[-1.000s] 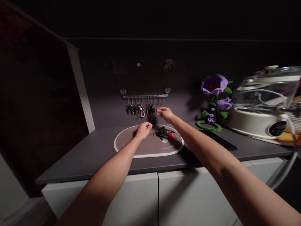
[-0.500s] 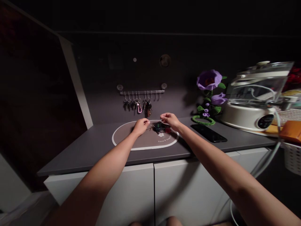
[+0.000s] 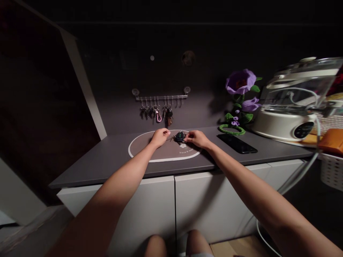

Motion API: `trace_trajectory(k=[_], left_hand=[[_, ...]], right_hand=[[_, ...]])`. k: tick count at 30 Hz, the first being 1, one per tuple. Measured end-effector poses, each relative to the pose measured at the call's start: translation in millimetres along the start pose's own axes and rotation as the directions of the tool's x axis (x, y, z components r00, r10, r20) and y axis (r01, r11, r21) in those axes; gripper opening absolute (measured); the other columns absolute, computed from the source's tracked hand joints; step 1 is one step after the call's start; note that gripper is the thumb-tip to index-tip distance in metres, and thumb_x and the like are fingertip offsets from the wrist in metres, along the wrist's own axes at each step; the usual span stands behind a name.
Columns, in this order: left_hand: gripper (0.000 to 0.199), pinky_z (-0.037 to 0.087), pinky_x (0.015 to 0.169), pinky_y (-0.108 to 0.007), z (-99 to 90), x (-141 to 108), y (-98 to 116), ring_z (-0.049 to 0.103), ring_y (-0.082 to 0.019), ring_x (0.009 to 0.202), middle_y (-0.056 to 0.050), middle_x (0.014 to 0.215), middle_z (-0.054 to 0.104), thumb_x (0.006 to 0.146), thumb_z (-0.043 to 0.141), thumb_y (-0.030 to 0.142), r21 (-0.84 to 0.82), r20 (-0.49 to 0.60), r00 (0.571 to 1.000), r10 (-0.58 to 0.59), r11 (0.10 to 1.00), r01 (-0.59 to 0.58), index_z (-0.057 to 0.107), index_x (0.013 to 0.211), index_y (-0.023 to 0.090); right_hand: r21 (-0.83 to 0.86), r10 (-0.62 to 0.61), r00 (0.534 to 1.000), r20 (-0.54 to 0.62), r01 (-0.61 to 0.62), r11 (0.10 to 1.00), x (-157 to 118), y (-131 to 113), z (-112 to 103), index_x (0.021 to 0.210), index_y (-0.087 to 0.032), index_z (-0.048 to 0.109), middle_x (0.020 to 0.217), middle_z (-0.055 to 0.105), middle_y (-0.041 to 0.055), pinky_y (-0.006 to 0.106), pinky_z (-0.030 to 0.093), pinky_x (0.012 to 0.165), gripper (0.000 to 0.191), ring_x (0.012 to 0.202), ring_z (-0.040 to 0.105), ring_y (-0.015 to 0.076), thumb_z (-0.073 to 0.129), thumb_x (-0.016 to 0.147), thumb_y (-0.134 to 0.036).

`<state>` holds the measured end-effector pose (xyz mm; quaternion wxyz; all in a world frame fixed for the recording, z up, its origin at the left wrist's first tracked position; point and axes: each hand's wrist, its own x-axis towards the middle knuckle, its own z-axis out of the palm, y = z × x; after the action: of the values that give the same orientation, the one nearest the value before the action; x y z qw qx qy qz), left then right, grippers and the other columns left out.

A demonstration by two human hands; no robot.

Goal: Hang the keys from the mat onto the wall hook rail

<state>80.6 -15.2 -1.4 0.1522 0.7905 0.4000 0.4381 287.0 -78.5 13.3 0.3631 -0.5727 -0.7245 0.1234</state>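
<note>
A dark pile of keys with a round black piece on top lies on the oval brown mat with a white rim. Just left of the pile, my left hand is closed in a pinch; whatever is between its fingertips is too small to make out. My right hand rests low at the pile's right side, thumb and fingers pinched on the keys at its edge. Its fingers hide that part of the pile. Behind, several key rings hang from a clear hook rail on the wall, one with a pink carabiner.
On the right of the counter lies a black phone. Behind it stand purple knitted flowers with a green ring base, and a white appliance with a clear top. A cable hangs past the counter edge near a white basket.
My right hand has come down from above the mat to the pile's right edge, covering a red piece there. My left hand stays beside the pile. The view has tilted down slightly.
</note>
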Motion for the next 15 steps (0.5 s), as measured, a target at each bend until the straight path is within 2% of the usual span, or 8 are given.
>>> trace_trajectory(k=[8,15], left_hand=[[0.020,0.042,0.065,-0.023,0.3,1.2,-6.0,0.056,-0.013,0.066,-0.004,0.073,0.065,0.074,0.049,0.026,-0.034,0.004,1.000,0.022,0.999,-0.022,0.063,0.078,0.013],[0.019,0.042,0.065,-0.023,-0.7,-0.1,-2.4,0.056,-0.013,0.066,-0.004,0.072,0.065,0.074,0.050,0.026,-0.016,0.002,1.000,0.006,1.000,-0.006,0.064,0.078,0.014]], right_hand=[[-0.205,-0.031,0.996,0.078,0.046,0.978,1.2,1.3,-0.5,0.063,-0.017,0.068,0.053,0.057,-0.0005,0.022,0.029,0.053,0.024,0.053,0.046,0.0101,0.070,0.058,-0.040],[-0.158,-0.044,0.997,0.065,0.054,0.986,2.9,5.9,2.9,0.066,-0.016,0.070,0.063,0.064,0.0021,0.021,0.033,0.058,0.016,0.060,0.051,0.0124,0.069,0.061,-0.032]])
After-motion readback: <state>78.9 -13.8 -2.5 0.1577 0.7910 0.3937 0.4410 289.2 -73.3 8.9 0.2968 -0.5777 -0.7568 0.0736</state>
